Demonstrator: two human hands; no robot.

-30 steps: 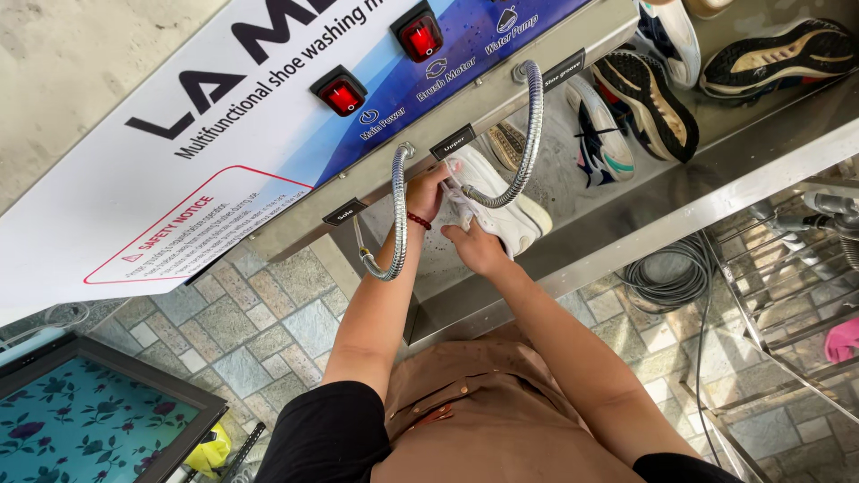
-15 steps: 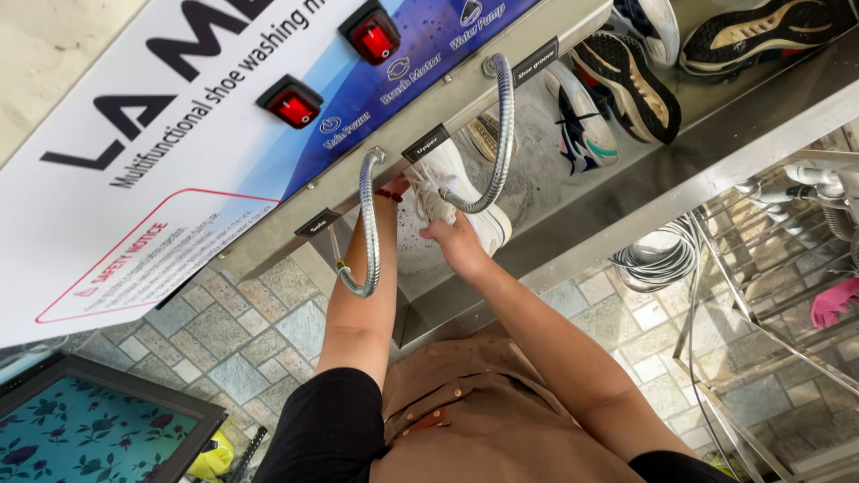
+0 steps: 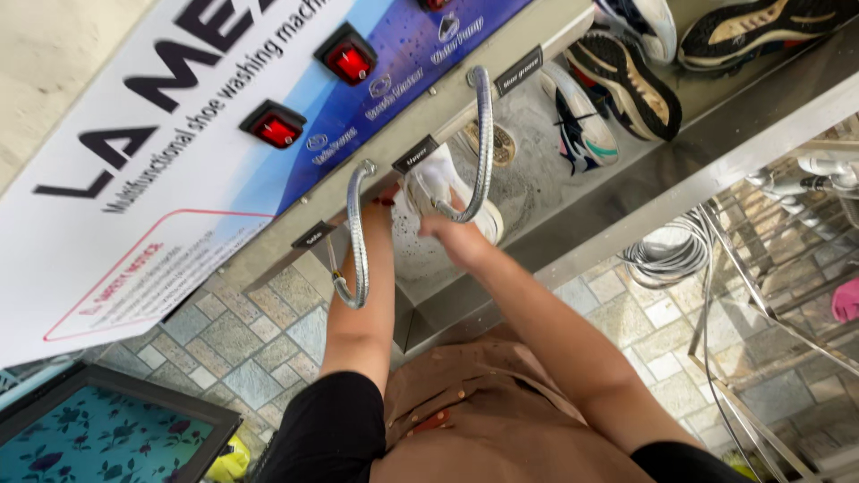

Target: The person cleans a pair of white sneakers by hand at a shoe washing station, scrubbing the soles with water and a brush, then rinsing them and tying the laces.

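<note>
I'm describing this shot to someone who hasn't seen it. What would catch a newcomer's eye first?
First, the two glowing red switches on the blue-and-white panel at upper left. Next, at centre, both hands at a white shoe in the metal trough, the right hand gripping it and the left hand behind it, between two flexible metal hoses. More sneakers lie in the trough at upper right.
</note>
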